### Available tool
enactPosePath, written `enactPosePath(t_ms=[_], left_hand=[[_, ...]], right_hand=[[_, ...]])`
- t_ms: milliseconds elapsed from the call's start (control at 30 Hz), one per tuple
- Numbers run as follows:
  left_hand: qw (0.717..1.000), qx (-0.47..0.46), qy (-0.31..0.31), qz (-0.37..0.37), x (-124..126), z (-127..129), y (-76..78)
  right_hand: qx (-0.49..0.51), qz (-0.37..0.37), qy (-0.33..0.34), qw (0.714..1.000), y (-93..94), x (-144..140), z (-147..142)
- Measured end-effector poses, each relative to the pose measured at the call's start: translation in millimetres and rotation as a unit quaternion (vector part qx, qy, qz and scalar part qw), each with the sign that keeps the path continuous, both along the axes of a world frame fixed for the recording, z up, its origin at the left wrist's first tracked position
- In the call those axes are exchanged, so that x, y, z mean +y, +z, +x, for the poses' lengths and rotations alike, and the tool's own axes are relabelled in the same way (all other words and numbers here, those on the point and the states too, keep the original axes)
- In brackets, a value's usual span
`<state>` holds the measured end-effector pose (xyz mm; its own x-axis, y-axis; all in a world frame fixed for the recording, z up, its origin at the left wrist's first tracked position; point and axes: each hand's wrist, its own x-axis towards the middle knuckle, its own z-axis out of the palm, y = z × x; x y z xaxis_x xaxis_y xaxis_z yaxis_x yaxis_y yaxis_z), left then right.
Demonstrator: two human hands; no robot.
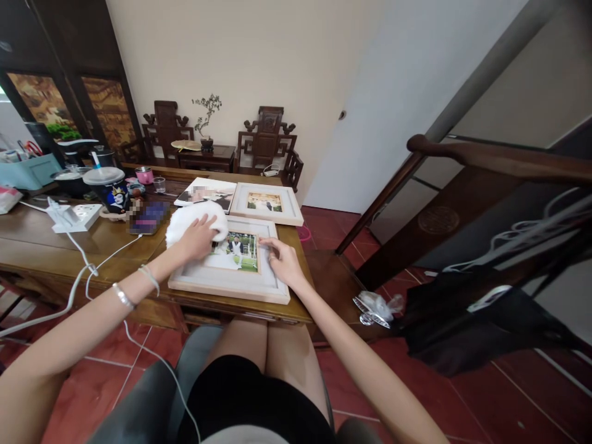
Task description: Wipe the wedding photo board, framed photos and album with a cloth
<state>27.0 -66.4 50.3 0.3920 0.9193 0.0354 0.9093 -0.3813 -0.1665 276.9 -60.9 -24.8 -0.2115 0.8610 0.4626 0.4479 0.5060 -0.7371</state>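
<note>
A picture frame (231,285) with a pale wooden border and a photo inside lies flat at the table's front edge. My left hand (198,239) presses a bunched white cloth (187,217) onto its upper left part, fingers spread over the cloth. The cloth and hand hide part of the photo. At the frame's right side rests my right hand (281,260), its index finger stretched toward the photo's edge and the other fingers loosely bent. Behind lies a second frame (287,208) with a smaller photo, beside a picture panel (226,185) partly covered by the cloth.
A phone (148,218) on a cable, a white power strip (76,217) and a lidded cup (111,188) stand on the table (28,237) to the left. A wooden chair (398,222) is close on the right, with a black bag (444,320) beside it.
</note>
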Motion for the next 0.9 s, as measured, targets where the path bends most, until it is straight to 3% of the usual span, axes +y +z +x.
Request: enactPosePath(t_ms=[100, 200, 500, 633, 767, 900], left_hand=[[1.0, -0.004, 0.001, 0.016, 23.1, -2.1, -0.7], [1.0, 0.007, -0.016, 0.005, 14.3, 0.0, -1.6], [0.994, 0.041, -0.071, -0.079, -109.2, 4.7, 9.4], [0.992, 0.036, -0.066, -0.101, -134.8, 15.6, 16.3], [0.992, 0.029, -0.071, -0.104, -118.9, 34.7, 14.7], [0.996, 0.028, -0.038, -0.081, -68.5, 42.1, 2.2]], right_hand=[[0.002, 0.001, 0.0, 1.0, -1.4, 1.0, 0.9], [0.005, 0.004, 0.001, 1.0, -3.0, 2.3, 1.1], [0.01, 0.005, -0.003, 1.0, -4.5, 3.3, 0.8], [0.009, 0.008, -0.003, 1.0, -5.0, 3.8, 1.4], [0.009, 0.004, -0.005, 1.0, -4.6, 3.1, 1.3], [0.009, 0.002, -0.006, 1.0, -3.4, 1.5, 0.9]])
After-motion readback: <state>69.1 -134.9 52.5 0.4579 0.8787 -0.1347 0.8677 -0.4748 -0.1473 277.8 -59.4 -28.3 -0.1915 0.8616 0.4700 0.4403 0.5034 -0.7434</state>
